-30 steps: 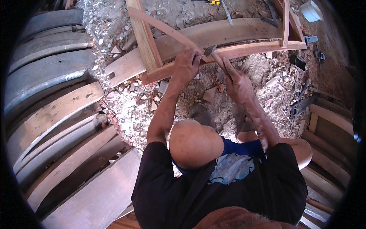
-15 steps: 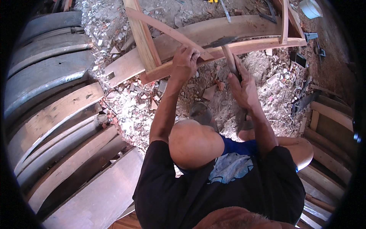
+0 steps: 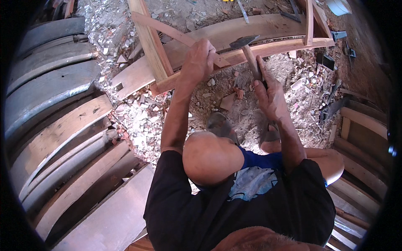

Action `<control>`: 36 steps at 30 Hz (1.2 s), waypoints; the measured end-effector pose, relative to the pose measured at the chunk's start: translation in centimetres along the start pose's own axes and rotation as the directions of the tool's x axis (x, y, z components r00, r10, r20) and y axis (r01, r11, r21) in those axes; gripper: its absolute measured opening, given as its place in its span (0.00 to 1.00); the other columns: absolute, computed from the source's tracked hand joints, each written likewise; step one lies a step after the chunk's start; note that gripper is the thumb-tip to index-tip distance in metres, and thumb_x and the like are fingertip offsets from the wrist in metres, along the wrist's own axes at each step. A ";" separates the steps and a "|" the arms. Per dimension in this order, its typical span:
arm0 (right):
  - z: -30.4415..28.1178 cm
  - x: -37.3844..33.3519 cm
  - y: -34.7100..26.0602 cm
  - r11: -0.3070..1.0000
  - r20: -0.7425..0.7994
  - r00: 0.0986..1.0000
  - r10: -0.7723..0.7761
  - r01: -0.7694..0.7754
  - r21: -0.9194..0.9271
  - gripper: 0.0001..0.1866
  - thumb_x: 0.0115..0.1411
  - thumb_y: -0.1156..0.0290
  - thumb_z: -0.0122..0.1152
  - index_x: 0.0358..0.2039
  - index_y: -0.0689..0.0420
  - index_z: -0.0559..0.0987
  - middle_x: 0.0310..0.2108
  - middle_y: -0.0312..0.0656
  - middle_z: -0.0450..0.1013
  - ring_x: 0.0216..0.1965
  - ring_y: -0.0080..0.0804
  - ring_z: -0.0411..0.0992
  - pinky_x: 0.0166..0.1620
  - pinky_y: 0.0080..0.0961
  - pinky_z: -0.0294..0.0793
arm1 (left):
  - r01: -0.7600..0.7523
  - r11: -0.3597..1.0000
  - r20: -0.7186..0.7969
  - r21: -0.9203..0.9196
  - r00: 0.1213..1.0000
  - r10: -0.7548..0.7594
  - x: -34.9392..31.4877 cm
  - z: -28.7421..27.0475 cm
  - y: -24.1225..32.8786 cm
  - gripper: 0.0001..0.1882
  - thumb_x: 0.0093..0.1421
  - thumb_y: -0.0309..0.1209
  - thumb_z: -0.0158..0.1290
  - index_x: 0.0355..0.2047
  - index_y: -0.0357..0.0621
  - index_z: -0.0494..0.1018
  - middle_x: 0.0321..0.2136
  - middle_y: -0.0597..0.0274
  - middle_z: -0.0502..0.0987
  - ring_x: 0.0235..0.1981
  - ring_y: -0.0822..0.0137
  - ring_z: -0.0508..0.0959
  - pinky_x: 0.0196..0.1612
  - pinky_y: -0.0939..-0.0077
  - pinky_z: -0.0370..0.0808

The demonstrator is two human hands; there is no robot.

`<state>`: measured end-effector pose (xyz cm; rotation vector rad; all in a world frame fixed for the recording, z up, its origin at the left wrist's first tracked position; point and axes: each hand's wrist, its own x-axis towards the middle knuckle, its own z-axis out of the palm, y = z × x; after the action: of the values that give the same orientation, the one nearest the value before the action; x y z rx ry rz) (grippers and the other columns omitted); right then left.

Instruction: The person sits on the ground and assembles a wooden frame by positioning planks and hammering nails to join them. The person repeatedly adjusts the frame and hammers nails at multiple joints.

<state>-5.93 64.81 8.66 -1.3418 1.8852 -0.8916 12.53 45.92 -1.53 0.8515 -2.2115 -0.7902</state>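
Observation:
My right hand (image 3: pixel 270 94) is closed round the wooden handle of a hammer (image 3: pixel 252 60), thumb and forefinger lying along it. The dark hammer head (image 3: pixel 244 41) hangs over the curved front rail (image 3: pixel 264 51) of a wooden frame. Closed in a fist, my left hand (image 3: pixel 199 62) rests at a thin slanting wooden strip (image 3: pixel 163 28), close to its lower end. Whether its fingers grip the strip or something small is hidden. That strip crosses a thick post (image 3: pixel 153 42) and meets the rail.
A wide curved board (image 3: pixel 268 26) lies under the frame. Wood chips and rubble (image 3: pixel 146 121) cover the ground. Curved planks (image 3: pixel 50 81) are stacked on the left, more timber (image 3: pixel 364 121) on the right. A white bucket (image 3: pixel 339 6) stands at the far right, near a dark block (image 3: pixel 325 61).
My left hand has turned, with its back more toward me, and its fingers have shifted up over the strip. The hammer head has tilted slightly and stays above the rail. The view has shifted a little.

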 end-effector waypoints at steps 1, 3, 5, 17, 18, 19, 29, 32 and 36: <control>0.0 0.0 0.0 0.999 0.007 1.000 -0.027 0.027 -0.017 0.35 0.71 0.75 0.55 0.77 0.53 0.61 0.50 0.65 0.79 0.49 0.61 0.82 0.53 0.43 0.79 | -0.004 1.000 0.036 0.028 0.999 0.003 -0.3 -0.3 0.1 0.07 0.62 0.25 0.60 0.36 0.41 0.71 0.32 0.48 0.77 0.36 0.41 0.78 0.42 0.46 0.74; 0.3 0.0 -0.1 0.993 -0.011 0.994 -0.112 0.112 -0.026 0.36 0.70 0.76 0.56 0.77 0.49 0.61 0.47 0.63 0.80 0.46 0.61 0.82 0.50 0.43 0.80 | 0.004 1.000 -0.003 -0.024 1.000 -0.004 -0.5 0.8 -0.1 0.09 0.62 0.26 0.61 0.37 0.41 0.71 0.31 0.49 0.78 0.35 0.42 0.78 0.41 0.47 0.74; 0.8 0.5 -0.2 0.981 0.009 0.986 -0.167 0.167 -0.100 0.37 0.69 0.77 0.58 0.77 0.46 0.62 0.45 0.61 0.80 0.43 0.61 0.82 0.47 0.44 0.81 | -0.038 0.999 -0.043 -0.031 0.998 0.037 -0.8 1.1 -0.7 0.10 0.61 0.26 0.63 0.37 0.41 0.72 0.30 0.50 0.79 0.35 0.42 0.78 0.41 0.48 0.74; 0.8 1.4 -0.3 0.925 0.075 0.965 -0.252 0.263 -0.273 0.37 0.67 0.77 0.60 0.75 0.44 0.66 0.40 0.56 0.79 0.35 0.58 0.81 0.39 0.47 0.82 | 0.015 1.000 -0.067 0.006 0.998 -0.014 -0.8 1.1 -0.1 0.10 0.55 0.24 0.67 0.34 0.39 0.76 0.30 0.50 0.81 0.36 0.43 0.80 0.42 0.49 0.75; 1.0 1.0 -0.9 0.934 -0.011 0.951 -0.308 0.301 -0.192 0.36 0.67 0.76 0.60 0.75 0.42 0.66 0.39 0.55 0.79 0.34 0.58 0.80 0.38 0.48 0.81 | 0.033 0.999 -0.064 -0.015 0.997 -0.034 -0.8 1.1 0.2 0.10 0.55 0.24 0.67 0.34 0.38 0.76 0.30 0.49 0.81 0.36 0.43 0.80 0.42 0.49 0.75; 1.2 0.8 -0.8 0.936 -0.050 0.946 -0.321 0.308 -0.172 0.36 0.68 0.75 0.60 0.75 0.42 0.66 0.38 0.55 0.79 0.34 0.58 0.80 0.38 0.48 0.81 | 0.051 0.998 -0.060 -0.036 0.997 -0.053 -0.9 1.1 0.4 0.10 0.55 0.24 0.67 0.34 0.38 0.76 0.31 0.49 0.81 0.37 0.42 0.80 0.42 0.49 0.75; 1.5 0.7 -0.5 0.938 -0.031 0.963 -0.268 0.253 -0.239 0.37 0.67 0.73 0.62 0.75 0.37 0.66 0.37 0.56 0.79 0.35 0.61 0.80 0.39 0.52 0.81 | 0.031 0.998 -0.028 -0.052 0.999 -0.033 -1.1 1.5 -0.5 0.09 0.57 0.25 0.66 0.36 0.40 0.77 0.31 0.48 0.80 0.38 0.42 0.80 0.43 0.48 0.76; 0.3 1.3 -0.1 0.946 0.085 0.990 -0.116 0.137 -0.294 0.36 0.69 0.72 0.61 0.76 0.40 0.65 0.42 0.57 0.81 0.37 0.54 0.83 0.41 0.47 0.82 | -0.053 0.998 -0.057 -0.035 0.997 0.051 -0.4 1.1 -1.1 0.07 0.59 0.27 0.65 0.36 0.42 0.79 0.32 0.49 0.80 0.39 0.44 0.80 0.43 0.49 0.75; -0.1 0.0 -1.0 0.995 0.007 1.000 0.014 -0.015 0.100 0.33 0.75 0.68 0.56 0.78 0.50 0.62 0.44 0.49 0.77 0.39 0.34 0.76 0.41 0.34 0.77 | -0.034 0.992 -0.119 0.124 0.992 0.049 -1.9 -0.3 -0.9 0.05 0.61 0.28 0.64 0.37 0.45 0.81 0.33 0.51 0.81 0.39 0.46 0.79 0.45 0.49 0.75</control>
<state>-5.44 64.54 9.55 -1.2676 1.8184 -0.9606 14.21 46.62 -2.63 0.8851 -2.1787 -0.5721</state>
